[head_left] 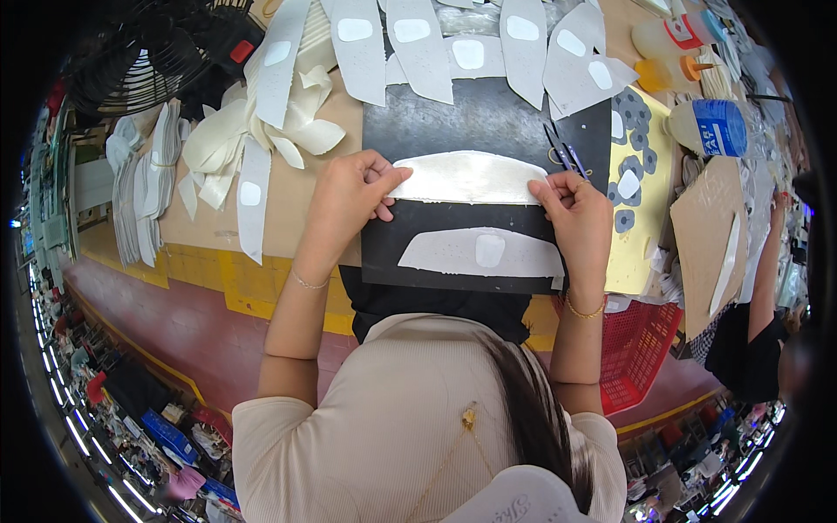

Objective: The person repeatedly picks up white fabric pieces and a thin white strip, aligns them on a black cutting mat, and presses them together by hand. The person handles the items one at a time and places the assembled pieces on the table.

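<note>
Between my two hands a shiny cream-white curved panel (471, 179) is held level over the black work mat (488, 113). My left hand (353, 187) pinches its left end between thumb and fingers. The right end is pinched the same way by my right hand (575, 209). Just below it, a grey curved panel (436, 251) with a white rounded patch (490, 251) lies flat on the mat. Dark-handled scissors (565, 150) rest on the mat beside my right hand.
Several grey panels with white patches (419, 52) lie along the far side. Cream pieces (222, 144) heap at left, by bundled stacks (157, 174) and a black fan (139, 65). At right are a yellow sheet with grey pieces (645, 235), bottles and a blue-labelled jar (711, 128), and a red basket (641, 349).
</note>
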Demonstrator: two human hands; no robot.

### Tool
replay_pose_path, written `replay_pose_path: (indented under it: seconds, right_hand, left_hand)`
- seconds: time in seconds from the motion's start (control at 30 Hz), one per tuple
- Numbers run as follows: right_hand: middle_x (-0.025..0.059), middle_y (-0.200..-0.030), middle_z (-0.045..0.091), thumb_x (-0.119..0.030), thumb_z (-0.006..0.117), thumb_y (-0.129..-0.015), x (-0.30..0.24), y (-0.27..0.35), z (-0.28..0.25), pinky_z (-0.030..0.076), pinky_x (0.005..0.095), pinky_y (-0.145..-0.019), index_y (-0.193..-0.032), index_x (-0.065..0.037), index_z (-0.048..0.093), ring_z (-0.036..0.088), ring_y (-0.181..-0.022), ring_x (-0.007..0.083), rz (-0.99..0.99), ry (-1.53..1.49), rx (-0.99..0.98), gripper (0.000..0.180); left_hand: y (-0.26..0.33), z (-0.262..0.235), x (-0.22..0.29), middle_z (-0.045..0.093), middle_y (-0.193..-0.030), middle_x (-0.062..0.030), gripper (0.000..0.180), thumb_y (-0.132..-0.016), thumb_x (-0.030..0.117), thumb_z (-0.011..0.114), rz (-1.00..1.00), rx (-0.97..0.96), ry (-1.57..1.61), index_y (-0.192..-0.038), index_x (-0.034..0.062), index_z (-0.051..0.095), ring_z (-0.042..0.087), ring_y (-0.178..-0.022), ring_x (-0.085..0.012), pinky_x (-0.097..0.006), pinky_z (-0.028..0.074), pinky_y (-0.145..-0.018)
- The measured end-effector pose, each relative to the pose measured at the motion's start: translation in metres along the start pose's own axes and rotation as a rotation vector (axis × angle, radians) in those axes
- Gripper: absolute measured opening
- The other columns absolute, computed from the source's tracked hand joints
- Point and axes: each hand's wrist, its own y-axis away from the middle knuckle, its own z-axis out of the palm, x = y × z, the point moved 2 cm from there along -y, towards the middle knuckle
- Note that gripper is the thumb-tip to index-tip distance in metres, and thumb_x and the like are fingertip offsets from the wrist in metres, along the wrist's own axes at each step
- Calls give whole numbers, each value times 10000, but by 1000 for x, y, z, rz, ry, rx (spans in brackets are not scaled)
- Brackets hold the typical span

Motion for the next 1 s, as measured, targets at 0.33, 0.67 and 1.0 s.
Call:
replay_pose_path:
  seconds: [0.33, 0.67, 1.0]
  right_hand:
    - [23, -667, 645, -217, 777, -846, -1, 2, 0, 431, 218, -527, -892, 37, 701, 541, -551, 62, -14, 1, 17, 270]
    - [55, -795, 636, -174, 782, -821, -7, 2, -2, 457, 254, -612, -999, 15, 669, 579, -686, 120, -70, 165, 22, 282]
    - [88, -1505, 414, -301, 595, -942, -57, 24, 52, 266, 463, -1157, -1473, -108, 407, 352, -1405, 315, -852, 407, -129, 595]
  left_hand:
    - [0, 0, -1, 604, -600, -19, 286, -880, 245, 749, 17, -7, 27, -807, -21, 672, 604, -473, -78, -171, 415, -429]
    - [1, -2, -3, 572, -539, -67, 326, -836, 259, 778, 155, 137, -315, -748, -20, 636, 565, -462, -195, -296, 433, -475]
    - [45, 27, -3, 482, -1432, -157, 489, -884, 279, 686, 894, 196, -784, -1313, 85, 556, 463, -1328, -263, -477, 378, -1067]
